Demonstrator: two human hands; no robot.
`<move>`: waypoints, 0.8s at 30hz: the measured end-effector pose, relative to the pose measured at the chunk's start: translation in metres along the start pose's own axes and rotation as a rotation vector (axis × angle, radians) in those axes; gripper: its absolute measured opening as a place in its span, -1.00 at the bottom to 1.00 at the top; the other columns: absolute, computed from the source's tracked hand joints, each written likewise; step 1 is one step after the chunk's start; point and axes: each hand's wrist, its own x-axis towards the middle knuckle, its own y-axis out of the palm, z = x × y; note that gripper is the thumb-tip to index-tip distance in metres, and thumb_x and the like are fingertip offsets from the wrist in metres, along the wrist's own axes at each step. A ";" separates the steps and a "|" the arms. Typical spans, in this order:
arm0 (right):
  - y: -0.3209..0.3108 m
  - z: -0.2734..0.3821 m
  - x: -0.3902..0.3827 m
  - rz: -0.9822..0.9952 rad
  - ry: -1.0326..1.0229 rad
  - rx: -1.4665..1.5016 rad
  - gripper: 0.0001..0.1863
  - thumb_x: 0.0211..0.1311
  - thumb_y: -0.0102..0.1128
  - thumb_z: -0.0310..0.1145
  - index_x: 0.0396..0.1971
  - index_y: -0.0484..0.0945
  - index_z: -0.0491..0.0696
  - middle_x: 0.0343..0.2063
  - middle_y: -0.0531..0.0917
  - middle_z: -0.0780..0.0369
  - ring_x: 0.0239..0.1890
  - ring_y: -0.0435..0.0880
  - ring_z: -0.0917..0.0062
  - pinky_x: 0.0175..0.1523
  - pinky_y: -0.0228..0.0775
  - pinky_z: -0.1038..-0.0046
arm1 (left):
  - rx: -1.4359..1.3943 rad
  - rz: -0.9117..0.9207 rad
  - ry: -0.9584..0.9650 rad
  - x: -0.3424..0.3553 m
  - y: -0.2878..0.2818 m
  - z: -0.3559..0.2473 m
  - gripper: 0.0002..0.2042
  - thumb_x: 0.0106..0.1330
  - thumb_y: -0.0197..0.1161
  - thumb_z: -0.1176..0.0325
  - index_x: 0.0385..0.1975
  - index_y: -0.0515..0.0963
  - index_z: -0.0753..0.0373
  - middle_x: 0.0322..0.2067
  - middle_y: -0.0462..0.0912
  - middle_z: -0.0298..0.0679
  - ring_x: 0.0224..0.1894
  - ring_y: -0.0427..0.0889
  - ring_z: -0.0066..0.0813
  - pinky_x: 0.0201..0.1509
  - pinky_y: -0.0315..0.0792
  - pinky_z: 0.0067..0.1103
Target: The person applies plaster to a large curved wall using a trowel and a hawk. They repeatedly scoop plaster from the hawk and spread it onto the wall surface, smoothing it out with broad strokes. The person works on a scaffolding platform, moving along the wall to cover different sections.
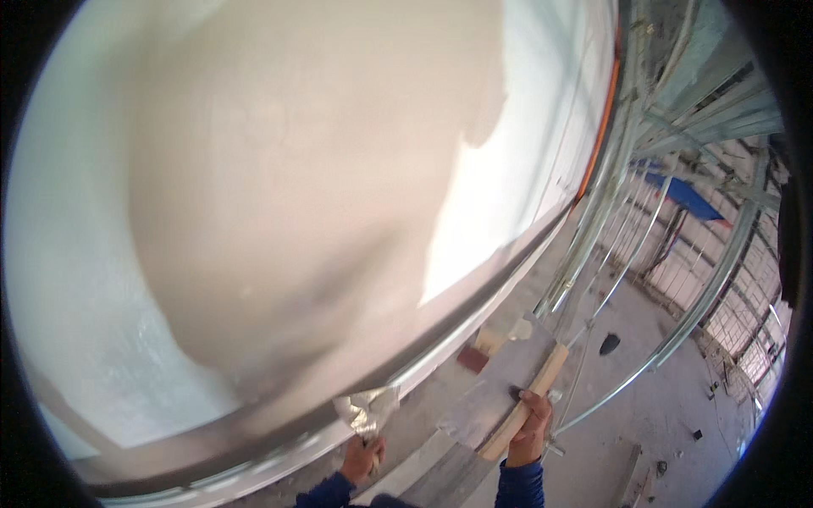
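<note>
Head view, looking down along a wall. Both forearms in blue sleeves, cut off at the lower edge.

Left hand (362, 458): fingers clenched round the handle of a plastering trowel (367, 411); handle hidden in the fist. Blade is pale metal, smeared, its edge against the foot of the wall. Hard to tell if any plaster sits on it.

Right hand (531, 426): fingers wrapped round a wooden handle (527, 400), light-coloured, straight, slanting up to the right. It joins a flat grey board (483, 398), apparently a hawk; load on the board not readable.

Beyond the hands: wall (279, 195) fills most of the frame, smooth beige wet-looking plaster in the middle, whiter rough patches at left and upper right. Blurred grey strip along its base.

Far right: galvanised metal studs (610, 195), curved by the lens; dusty concrete floor (644, 406); small reddish block (472, 359).
</note>
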 end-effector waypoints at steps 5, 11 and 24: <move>0.025 0.071 0.130 0.269 -0.706 -0.669 -0.64 -0.13 0.12 -0.41 -0.25 0.37 -0.17 -0.44 0.46 0.20 -0.43 0.48 0.48 -0.39 0.35 0.49 | 0.004 0.177 -0.335 0.002 0.021 -0.010 -0.79 0.19 0.05 0.15 -0.39 0.37 0.14 -0.74 0.32 -0.36 -0.81 0.25 -0.61 -0.79 0.18 -0.62; 0.251 0.189 0.263 0.467 -0.693 -0.409 -0.55 -0.22 0.09 -0.50 -0.21 0.32 -0.30 -0.44 0.45 0.19 -0.43 0.45 0.49 -0.35 0.33 0.45 | -0.126 0.170 -0.402 0.025 0.025 -0.035 -0.85 0.23 -0.03 0.19 -0.36 0.28 0.10 -0.77 0.25 -0.38 -0.86 0.13 -0.64 -0.89 0.01 -0.65; 0.419 0.223 0.376 0.117 -0.909 -0.865 -0.70 -0.30 0.05 -0.53 -0.40 0.41 -0.27 -0.56 0.45 0.17 -0.54 0.41 0.44 -0.50 0.25 0.38 | -0.108 0.148 -0.372 0.026 -0.021 -0.064 -0.93 0.18 -0.03 0.33 -0.38 0.26 0.10 -0.73 0.26 -0.40 -0.84 0.17 -0.65 -0.91 0.01 -0.71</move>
